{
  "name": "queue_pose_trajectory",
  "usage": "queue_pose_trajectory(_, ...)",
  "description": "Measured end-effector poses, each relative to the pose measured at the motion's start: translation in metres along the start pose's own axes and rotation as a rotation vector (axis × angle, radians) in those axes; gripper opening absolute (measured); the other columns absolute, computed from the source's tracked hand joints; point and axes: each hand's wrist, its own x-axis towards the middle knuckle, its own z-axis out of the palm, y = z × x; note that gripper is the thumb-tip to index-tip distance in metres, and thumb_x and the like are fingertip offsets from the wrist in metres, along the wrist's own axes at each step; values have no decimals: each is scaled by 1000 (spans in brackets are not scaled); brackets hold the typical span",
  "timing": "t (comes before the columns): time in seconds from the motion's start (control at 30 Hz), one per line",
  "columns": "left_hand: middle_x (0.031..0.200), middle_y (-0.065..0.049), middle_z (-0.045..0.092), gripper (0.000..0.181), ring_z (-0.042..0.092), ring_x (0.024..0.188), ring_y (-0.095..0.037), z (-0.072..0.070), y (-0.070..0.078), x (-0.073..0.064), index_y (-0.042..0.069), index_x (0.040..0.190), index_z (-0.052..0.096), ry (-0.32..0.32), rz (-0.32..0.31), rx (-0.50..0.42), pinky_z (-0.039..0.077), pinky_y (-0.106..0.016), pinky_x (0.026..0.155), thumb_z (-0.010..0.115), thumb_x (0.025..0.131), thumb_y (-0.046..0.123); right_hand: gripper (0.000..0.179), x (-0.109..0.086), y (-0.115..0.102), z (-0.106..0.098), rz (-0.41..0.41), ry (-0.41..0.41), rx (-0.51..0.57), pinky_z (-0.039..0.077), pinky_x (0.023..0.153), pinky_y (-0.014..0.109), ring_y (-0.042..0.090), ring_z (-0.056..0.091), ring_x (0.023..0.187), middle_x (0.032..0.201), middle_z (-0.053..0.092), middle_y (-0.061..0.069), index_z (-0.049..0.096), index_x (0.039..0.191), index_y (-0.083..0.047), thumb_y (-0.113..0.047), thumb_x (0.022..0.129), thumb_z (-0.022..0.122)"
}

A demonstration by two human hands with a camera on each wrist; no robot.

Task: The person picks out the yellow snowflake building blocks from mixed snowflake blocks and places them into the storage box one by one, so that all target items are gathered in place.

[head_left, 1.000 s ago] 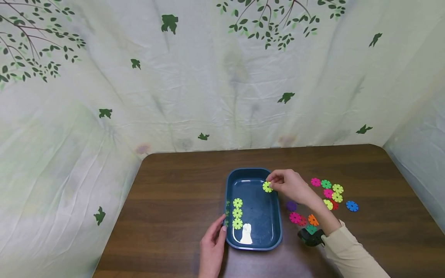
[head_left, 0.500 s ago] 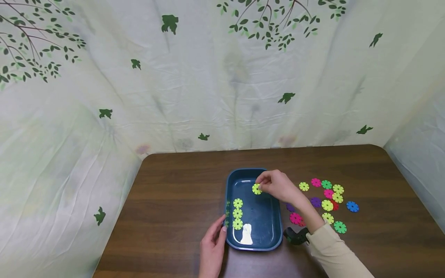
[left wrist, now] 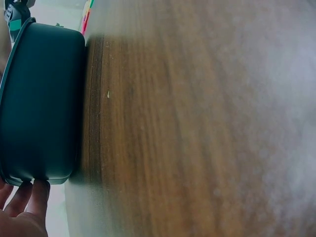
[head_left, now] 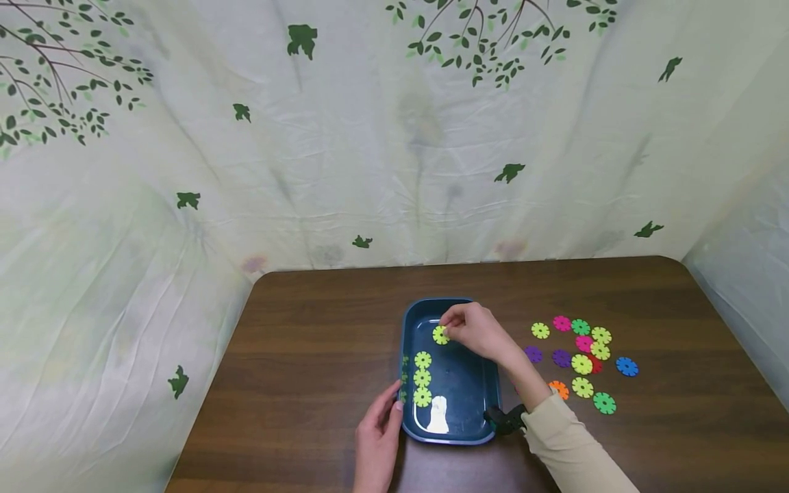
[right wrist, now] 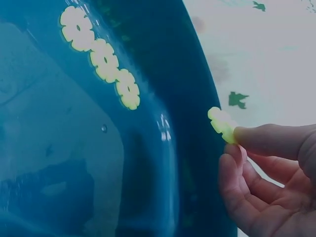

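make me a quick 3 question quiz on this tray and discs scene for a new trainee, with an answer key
1. Multiple choice: what does the right hand pinch?
a) a blue disc
b) a yellow-green disc
c) an orange disc

2. True or false: the blue disc lies on the table, outside the tray.

3. Count: how many discs make up the row lying in the tray, leaving out the one between the fingers?

Key: 1 b; 2 true; 3 three
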Motion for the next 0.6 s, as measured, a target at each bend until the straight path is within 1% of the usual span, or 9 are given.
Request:
queue_pose_trajectory(0.13,131,-2,62,33,58,121,-23,0,0,0,23,126,66,1,3,2,47,-36,100,63,97,9,9,4,0,5,-2,9,4,54,67,30,18,57,73,84,65,2,72,97,-4,-3,89,68)
queue_pose_trajectory(0.33,131,-2,62,33,58,121,-23,0,1,0,23,127,66,0,-11,10,48,-36,99,62,97,10,7,12,-2,15,-11,23,-40,52,65,29,16,56,71,82,64,1,72,94,-6,-3,88,69)
queue_pose_trajectory(0.6,132,-3,61,32,57,122,-25,-1,3,0,22,128,65,-5,-26,22,48,-39,99,61,98,12,7,21,-1,26,4,16,-59,53,67,30,17,57,72,81,64,0,73,94,-6,-2,90,68)
